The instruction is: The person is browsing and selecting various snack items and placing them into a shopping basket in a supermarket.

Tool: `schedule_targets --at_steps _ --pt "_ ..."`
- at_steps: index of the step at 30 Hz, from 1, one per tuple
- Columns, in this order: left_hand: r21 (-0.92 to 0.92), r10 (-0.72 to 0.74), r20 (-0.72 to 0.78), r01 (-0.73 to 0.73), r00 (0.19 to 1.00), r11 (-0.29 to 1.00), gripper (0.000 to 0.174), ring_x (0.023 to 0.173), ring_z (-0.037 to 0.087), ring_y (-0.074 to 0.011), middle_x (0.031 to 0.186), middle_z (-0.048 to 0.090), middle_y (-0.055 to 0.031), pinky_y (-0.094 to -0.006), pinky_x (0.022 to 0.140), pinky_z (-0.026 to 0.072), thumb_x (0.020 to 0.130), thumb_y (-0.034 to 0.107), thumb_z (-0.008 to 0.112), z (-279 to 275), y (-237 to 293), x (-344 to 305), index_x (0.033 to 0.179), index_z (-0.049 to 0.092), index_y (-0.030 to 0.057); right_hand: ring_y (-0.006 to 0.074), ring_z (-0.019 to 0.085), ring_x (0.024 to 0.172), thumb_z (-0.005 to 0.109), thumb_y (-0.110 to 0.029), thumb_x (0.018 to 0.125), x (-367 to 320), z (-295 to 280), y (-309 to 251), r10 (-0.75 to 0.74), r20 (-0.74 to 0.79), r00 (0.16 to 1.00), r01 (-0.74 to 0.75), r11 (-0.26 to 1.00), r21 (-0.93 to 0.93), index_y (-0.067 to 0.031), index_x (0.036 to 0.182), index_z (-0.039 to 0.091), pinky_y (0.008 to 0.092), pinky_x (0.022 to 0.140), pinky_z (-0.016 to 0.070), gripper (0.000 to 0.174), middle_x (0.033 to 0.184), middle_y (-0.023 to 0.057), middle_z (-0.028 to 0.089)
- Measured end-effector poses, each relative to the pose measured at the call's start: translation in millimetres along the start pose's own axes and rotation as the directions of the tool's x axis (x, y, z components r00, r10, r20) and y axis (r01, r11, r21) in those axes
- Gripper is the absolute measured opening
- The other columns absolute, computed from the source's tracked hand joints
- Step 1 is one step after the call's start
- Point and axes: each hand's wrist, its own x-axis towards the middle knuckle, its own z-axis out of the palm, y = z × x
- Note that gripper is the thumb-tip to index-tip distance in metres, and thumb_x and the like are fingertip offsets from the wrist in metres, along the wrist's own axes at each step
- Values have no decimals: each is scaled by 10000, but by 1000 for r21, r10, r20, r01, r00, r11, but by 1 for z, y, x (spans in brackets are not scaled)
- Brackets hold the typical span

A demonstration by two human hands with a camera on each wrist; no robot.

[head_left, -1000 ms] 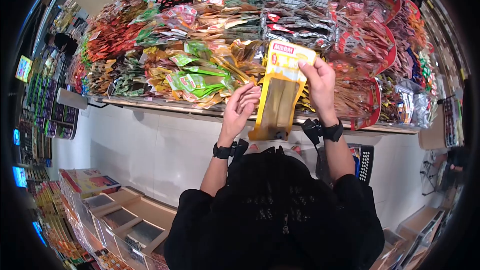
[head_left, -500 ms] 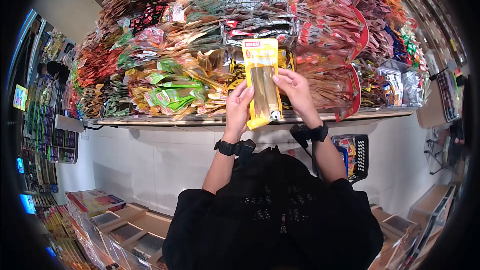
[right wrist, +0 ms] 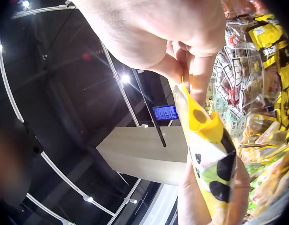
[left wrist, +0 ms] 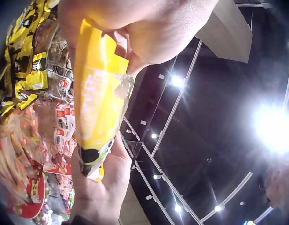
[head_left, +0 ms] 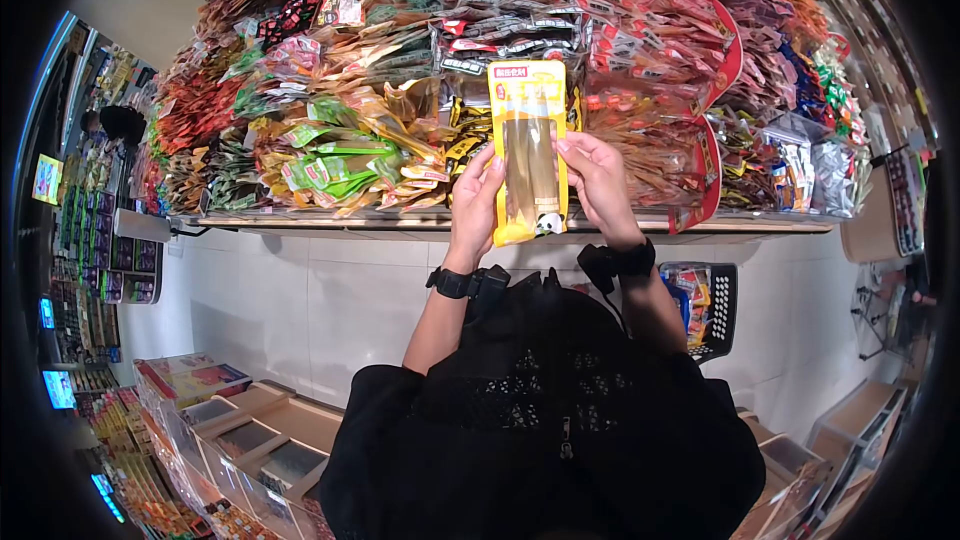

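A tall yellow snack packet (head_left: 530, 155) with a clear window and a panda at its lower corner stands upright between both hands in the head view. Long brownish pieces show through the window. My left hand (head_left: 474, 205) pinches its left edge, thumb on the front. On the opposite edge my right hand (head_left: 603, 185) pinches it with thumb and fingers. The left wrist view shows the packet (left wrist: 100, 98) from its bottom end, folded yellow film facing the camera. In the right wrist view the panda print of the packet (right wrist: 214, 168) is close, below the right hand (right wrist: 158, 33).
Behind the packet, a wide display shelf (head_left: 380, 223) bears heaps of bagged snacks, among them green packets (head_left: 345, 172) and red-edged bags (head_left: 660, 50). A black basket (head_left: 722, 310) with packets stands on the floor at right. Wooden-framed bins (head_left: 265, 440) are behind the person at left.
The left hand, earlier loose beside the packet, has taken its left edge. The right hand has shifted from the packet's top down to its right edge. The packet has turned more upright.
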Motion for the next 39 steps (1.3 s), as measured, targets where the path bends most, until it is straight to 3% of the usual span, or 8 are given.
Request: schedule_targets --at_steps 12,22,39 --pt "182 117 10 -117 993 976 439 1046 536 -99 1208 554 -98 -241 910 424 971 188 472 3 -2 1 1332 394 -48 118 623 849 551 -89 913 0 3 -4 -34 26 999 33 999 38 56 1095 576 242 760 522 234 987 106 638" --pt "185 76 3 -75 997 980 407 1083 516 -106 1228 543 -95 -252 934 406 971 154 462 1 1 3 1326 405 -37 129 625 868 554 -95 914 1 4 -2 -45 32 998 44 998 40 53 1101 575 255 769 526 240 1004 114 637" --pt "193 128 17 -128 992 973 424 1030 544 -91 1212 557 -93 -232 890 435 963 149 484 -1 -3 3 1330 401 -46 122 624 885 553 -99 915 -3 4 -2 -43 27 999 42 998 39 42 1089 582 259 775 521 225 1010 105 645"
